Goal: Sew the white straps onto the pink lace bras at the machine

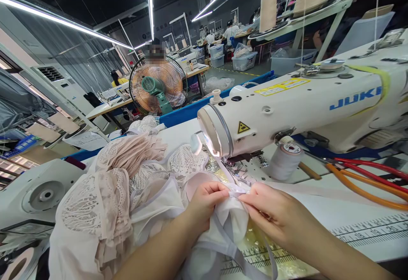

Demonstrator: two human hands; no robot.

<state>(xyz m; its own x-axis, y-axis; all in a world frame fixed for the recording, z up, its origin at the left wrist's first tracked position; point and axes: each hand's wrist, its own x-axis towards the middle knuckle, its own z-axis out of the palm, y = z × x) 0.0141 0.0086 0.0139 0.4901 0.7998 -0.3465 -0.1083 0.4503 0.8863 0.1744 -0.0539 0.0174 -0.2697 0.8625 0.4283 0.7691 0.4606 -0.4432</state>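
My left hand (204,201) and my right hand (270,216) meet in front of the needle of a white JUKI sewing machine (287,106). Both pinch the same small white strap end (237,193) of a white fabric piece (234,220), fingers closed on it from either side. A grey-white elastic band (234,250) trails from the piece toward me. Left of my hands lies a heap of white and pale pink lace garments (127,173).
A white thread spool (284,161) stands under the machine arm. Orange and red handled scissors (366,178) lie to the right on the table with a printed ruler (372,231). A fan (157,85), another person and other workstations are behind.
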